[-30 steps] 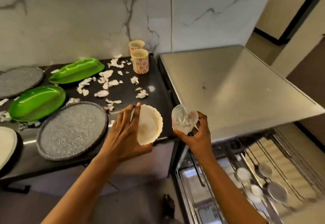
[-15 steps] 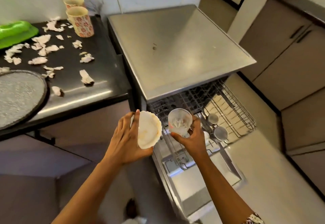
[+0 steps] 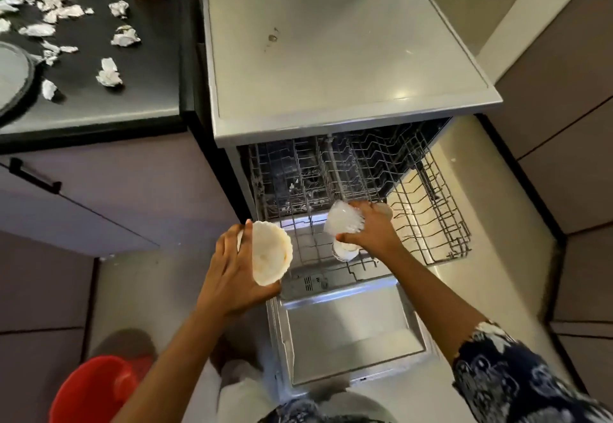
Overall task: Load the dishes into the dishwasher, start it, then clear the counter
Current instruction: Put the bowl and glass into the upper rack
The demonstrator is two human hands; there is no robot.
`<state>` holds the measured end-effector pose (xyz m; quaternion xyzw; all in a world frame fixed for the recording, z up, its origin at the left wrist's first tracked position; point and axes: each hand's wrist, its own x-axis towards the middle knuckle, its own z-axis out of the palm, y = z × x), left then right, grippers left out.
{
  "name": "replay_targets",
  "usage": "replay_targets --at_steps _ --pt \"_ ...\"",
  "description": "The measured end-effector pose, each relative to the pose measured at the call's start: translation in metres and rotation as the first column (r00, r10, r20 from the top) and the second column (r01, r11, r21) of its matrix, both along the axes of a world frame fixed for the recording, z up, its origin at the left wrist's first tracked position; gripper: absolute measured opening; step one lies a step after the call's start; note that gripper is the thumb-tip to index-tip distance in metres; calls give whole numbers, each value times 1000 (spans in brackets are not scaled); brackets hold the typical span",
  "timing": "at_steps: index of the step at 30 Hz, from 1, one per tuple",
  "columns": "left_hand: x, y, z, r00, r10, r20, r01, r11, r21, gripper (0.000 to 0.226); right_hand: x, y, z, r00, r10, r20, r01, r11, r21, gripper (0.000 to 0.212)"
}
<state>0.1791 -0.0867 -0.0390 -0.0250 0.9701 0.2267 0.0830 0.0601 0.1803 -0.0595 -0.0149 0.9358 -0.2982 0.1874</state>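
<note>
Over the rack [image 3: 431, 223], right grip [image 3: 374, 230] holds a glass [image 3: 343, 220], left grip [image 3: 232, 270] a bowl [image 3: 270, 253]

Matte grey-brown flat-front cabinets [image 3: 570, 117] flank a pale glossy floor [image 3: 497, 256] on both sides, the left one carrying a black bar handle [image 3: 34, 177], with a red plastic bucket [image 3: 89, 392] below it.
</note>
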Motion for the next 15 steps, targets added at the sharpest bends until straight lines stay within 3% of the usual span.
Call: replay_targets --at_steps 4,10,15 --pt "23 11 -5 996 90 26 -90 996 12 122 -13 -15 -12 983 181 37 -184 976 114 84" --pt "21 18 -1 993 120 -14 -120 993 11 120 -41 -14 -10 994 105 15 -106 968 226 83" --pt "4 17 -5 996 91 9 -91 996 4 121 -38 -30 -22 938 324 119 -346 876 336 80"
